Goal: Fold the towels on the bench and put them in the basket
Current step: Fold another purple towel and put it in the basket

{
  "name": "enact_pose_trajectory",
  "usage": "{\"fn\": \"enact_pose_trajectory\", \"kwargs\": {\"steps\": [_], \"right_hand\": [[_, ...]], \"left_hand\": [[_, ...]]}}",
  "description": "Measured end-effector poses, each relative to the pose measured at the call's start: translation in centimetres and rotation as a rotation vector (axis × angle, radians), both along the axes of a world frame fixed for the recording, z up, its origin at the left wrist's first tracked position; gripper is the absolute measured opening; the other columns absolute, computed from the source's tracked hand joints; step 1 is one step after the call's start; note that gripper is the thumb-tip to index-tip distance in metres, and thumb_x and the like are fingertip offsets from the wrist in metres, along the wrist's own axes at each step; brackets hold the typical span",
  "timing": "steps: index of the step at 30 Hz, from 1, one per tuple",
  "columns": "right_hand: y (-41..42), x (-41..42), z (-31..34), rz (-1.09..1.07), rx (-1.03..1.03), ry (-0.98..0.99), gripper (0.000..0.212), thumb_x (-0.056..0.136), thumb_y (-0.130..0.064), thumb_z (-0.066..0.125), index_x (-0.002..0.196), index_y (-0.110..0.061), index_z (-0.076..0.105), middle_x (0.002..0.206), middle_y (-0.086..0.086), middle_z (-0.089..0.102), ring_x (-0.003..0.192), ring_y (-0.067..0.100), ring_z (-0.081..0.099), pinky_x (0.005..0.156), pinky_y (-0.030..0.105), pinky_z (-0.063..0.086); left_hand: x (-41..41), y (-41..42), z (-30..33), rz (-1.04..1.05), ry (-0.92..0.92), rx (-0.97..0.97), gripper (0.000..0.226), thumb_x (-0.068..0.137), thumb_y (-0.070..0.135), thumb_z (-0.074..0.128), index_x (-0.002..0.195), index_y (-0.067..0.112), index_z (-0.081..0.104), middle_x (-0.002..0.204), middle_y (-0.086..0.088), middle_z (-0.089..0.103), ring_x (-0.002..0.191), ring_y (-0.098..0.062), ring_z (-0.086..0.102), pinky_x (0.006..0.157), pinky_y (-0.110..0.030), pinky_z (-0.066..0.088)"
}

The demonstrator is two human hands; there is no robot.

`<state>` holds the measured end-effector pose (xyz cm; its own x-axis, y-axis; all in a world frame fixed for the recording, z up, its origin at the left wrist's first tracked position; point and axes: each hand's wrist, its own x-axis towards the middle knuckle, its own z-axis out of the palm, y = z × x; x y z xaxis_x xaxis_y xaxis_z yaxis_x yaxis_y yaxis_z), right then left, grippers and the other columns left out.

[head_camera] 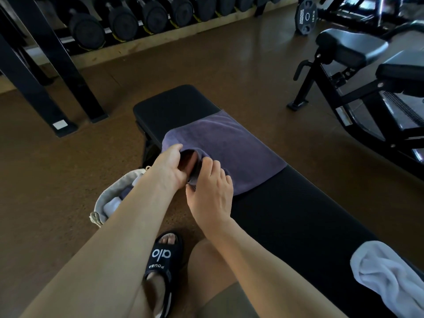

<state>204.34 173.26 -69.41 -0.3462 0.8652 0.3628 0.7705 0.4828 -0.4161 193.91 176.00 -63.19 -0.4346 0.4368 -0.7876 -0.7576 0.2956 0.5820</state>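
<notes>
Your left hand [168, 166] and right hand [210, 191] both pinch the purple towel's [231, 145] near edge on the black padded counter [286, 216]. Basket [107, 193] on brown gym floor [57, 168]; dumbbell rack [142, 21] behind.

We're in a gym, no question. Beyond the grip, along the far wall, a long rack [160, 40] carries a row of black dumbbells [119, 24]. Off to the right of the grip stands an adjustable workout bench [358, 49] on a black steel frame, and past it a weight plate [306, 16] leans upright. Under the grip runs a black padded bench, the tabletop [286, 214] here, and brown rubbery flooring [57, 168] spreads everywhere around it. Left of the grip, dark steel uprights [46, 65] angle down to the floor.
</notes>
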Motion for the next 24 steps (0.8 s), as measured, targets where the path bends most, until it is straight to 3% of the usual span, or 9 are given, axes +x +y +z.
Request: {"fn": "enact_pose_trajectory", "kwargs": {"steps": [4, 7, 10, 13, 15, 20, 24], "right_hand": [[0.5, -0.3, 0.9, -0.013, -0.038, 0.15, 0.038, 0.084, -0.02, 0.081, 0.108, -0.018, 0.051, 0.089, -0.004, 0.061, 0.07, 0.01, 0.061, 0.064, 0.029, 0.057], [0.7, 0.1, 1.1, 0.02, -0.069, 0.185, 0.027, 0.092, -0.017, 0.07, 0.109, -0.019, 0.049, 0.091, -0.005, 0.057, 0.067, 0.007, 0.056, 0.056, 0.026, 0.055], [0.6, 1.1, 1.2, 0.106, -0.049, 0.212, 0.032, 0.094, -0.011, 0.063, 0.117, -0.021, 0.044, 0.1, -0.003, 0.054, 0.067, 0.008, 0.054, 0.053, 0.023, 0.049], [0.6, 2.2, 1.5, 0.238, 0.044, 0.083, 0.04, 0.095, -0.013, 0.058, 0.131, -0.024, 0.044, 0.106, 0.004, 0.05, 0.072, 0.011, 0.053, 0.053, 0.024, 0.049], [0.7, 2.8, 1.7, 0.273, 0.093, -0.017, 0.033, 0.094, -0.013, 0.061, 0.124, -0.021, 0.051, 0.105, 0.006, 0.05, 0.073, 0.014, 0.054, 0.052, 0.027, 0.05], [0.9, 3.4, 2.5, 0.252, 0.14, -0.068, 0.02, 0.083, -0.015, 0.072, 0.098, -0.015, 0.059, 0.098, 0.005, 0.053, 0.073, 0.014, 0.048, 0.051, 0.024, 0.032], [0.5, 4.2, 3.0, 0.264, 0.17, -0.091, 0.016, 0.088, -0.023, 0.074, 0.094, -0.015, 0.061, 0.096, 0.003, 0.054, 0.076, 0.014, 0.052, 0.049, 0.024, 0.037]], "left_hand": [[0.1, 0.0, 0.4, 0.059, -0.06, 0.042, 0.023, 0.096, 0.022, 0.069, 0.112, 0.007, 0.06, 0.101, -0.017, 0.067, 0.085, -0.028, 0.069, 0.054, -0.037, 0.054], [0.0, -0.2, 0.7, 0.081, -0.085, 0.042, 0.024, 0.095, 0.02, 0.07, 0.111, 0.006, 0.058, 0.101, -0.019, 0.063, 0.086, -0.03, 0.066, 0.054, -0.038, 0.053], [-0.4, -0.3, 1.0, 0.099, -0.087, 0.045, 0.023, 0.096, 0.017, 0.068, 0.113, 0.005, 0.058, 0.104, -0.018, 0.063, 0.091, -0.03, 0.067, 0.054, -0.036, 0.057], [-0.7, 0.0, 0.8, 0.052, -0.059, 0.036, 0.027, 0.099, 0.018, 0.064, 0.122, 0.005, 0.061, 0.098, -0.014, 0.065, 0.079, -0.024, 0.066, 0.041, -0.03, 0.053], [-0.5, 0.1, 0.7, 0.039, -0.031, 0.062, 0.031, 0.1, 0.017, 0.062, 0.127, 0.002, 0.059, 0.093, -0.013, 0.064, 0.076, -0.022, 0.065, 0.047, -0.032, 0.055], [-0.7, -0.2, 0.5, 0.035, 0.045, 0.034, 0.024, 0.098, 0.017, 0.064, 0.121, 0.012, 0.064, 0.101, -0.01, 0.07, 0.083, -0.02, 0.072, 0.047, -0.029, 0.055], [-1.6, 0.3, -0.7, -0.011, 0.189, -0.038, 0.023, 0.098, 0.021, 0.062, 0.12, 0.013, 0.062, 0.098, -0.005, 0.067, 0.082, -0.017, 0.066, 0.059, -0.031, 0.05]]}}
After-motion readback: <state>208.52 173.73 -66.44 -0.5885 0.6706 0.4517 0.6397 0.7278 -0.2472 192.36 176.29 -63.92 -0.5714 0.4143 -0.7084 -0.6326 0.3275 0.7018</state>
